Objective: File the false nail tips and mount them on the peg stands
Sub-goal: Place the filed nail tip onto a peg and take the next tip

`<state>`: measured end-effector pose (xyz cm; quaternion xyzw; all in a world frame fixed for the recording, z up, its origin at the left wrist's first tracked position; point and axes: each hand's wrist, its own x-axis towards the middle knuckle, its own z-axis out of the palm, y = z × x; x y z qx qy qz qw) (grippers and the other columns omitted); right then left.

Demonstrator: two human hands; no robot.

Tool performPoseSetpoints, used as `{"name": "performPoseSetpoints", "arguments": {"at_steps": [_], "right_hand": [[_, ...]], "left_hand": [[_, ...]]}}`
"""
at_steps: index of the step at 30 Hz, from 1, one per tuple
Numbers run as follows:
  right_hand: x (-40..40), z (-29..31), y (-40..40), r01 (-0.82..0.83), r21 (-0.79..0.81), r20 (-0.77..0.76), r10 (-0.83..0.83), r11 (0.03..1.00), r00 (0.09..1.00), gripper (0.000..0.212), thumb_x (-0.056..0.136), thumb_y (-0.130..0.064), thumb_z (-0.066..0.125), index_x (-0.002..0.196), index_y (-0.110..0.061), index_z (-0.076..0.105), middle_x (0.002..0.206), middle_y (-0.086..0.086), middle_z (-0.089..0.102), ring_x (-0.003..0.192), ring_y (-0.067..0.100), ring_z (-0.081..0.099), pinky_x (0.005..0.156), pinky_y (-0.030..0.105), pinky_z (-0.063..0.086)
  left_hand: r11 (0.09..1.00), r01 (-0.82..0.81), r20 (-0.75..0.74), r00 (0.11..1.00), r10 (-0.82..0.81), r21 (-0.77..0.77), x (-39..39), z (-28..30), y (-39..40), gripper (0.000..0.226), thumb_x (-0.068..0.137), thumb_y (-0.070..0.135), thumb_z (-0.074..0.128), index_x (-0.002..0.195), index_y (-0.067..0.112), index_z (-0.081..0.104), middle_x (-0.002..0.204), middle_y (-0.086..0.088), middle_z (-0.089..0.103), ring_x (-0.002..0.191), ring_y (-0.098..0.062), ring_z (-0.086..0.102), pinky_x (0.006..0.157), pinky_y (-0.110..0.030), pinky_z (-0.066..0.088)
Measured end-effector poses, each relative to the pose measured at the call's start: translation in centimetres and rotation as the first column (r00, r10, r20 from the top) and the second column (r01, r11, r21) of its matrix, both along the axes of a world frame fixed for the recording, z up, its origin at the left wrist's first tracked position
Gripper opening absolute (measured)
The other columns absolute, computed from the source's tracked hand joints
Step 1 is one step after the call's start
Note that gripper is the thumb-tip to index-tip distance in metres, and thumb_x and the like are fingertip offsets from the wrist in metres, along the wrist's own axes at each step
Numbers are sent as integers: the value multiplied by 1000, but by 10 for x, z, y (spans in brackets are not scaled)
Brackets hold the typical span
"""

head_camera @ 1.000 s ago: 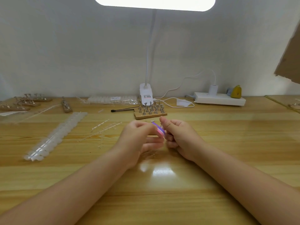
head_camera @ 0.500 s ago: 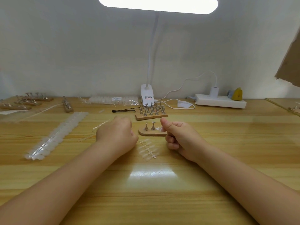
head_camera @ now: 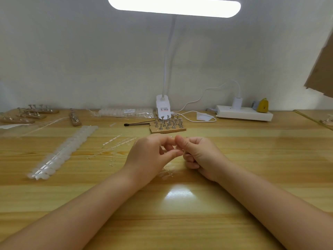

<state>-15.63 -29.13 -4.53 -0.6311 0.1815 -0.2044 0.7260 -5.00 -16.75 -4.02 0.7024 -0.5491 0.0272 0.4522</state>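
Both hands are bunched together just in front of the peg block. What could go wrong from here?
Left hand and right hand meet fingertip to fingertip, and anything pinched there is too small to see; a clear tip could slip unnoticed. The nail-tip strip lies right under the wrists and could be swept or crushed. The peg stand sits just beyond the knuckles, so a forward reach might knock it.

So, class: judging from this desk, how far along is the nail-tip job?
Done: cannot tell; pegs on the back stand look bare. In hand: left hand and right hand meet fingertip to fingertip, whatever they pinch is hidden. Left: long strip of tips lies untouched.
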Motion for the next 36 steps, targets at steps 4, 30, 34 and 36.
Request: {"name": "performPoseSetpoints", "arguments": {"at_steps": [4,30,34,36], "right_hand": [[2,1,5,74,-35,-57,-76,997,995,51,69,-55,68,74,-5,62,51,-2,41,43,9,33,36,20,26],[-14,-12,-40,162,-908,-109,-591,386,800,20,85,-41,69,94,-24,74,98,-3,63,102,21,52,86,33,41],[-13,-12,-34,205,-945,22,-576,255,817,11,86,-32,70,89,-22,73,94,-4,62,97,20,50,84,34,40],[-14,-11,-29,280,-938,136,-526,205,840,8,87,-26,69,87,-18,71,89,-4,64,89,19,54,79,34,42]], "left_hand": [[999,-29,41,999,29,-15,0,-3,0,27,69,56,70,82,33,68,71,15,65,62,-4,60,69,-33,51],[942,-330,214,926,310,66,29,-27,-6,26,90,53,51,91,28,45,72,19,56,68,2,41,90,-29,29],[940,-334,221,924,313,65,26,-24,-4,27,91,53,49,93,27,47,79,15,61,78,-9,53,92,-31,30],[939,-341,234,917,324,37,25,-22,-3,29,91,53,48,97,25,50,88,13,63,84,-12,57,92,-30,29]]}}
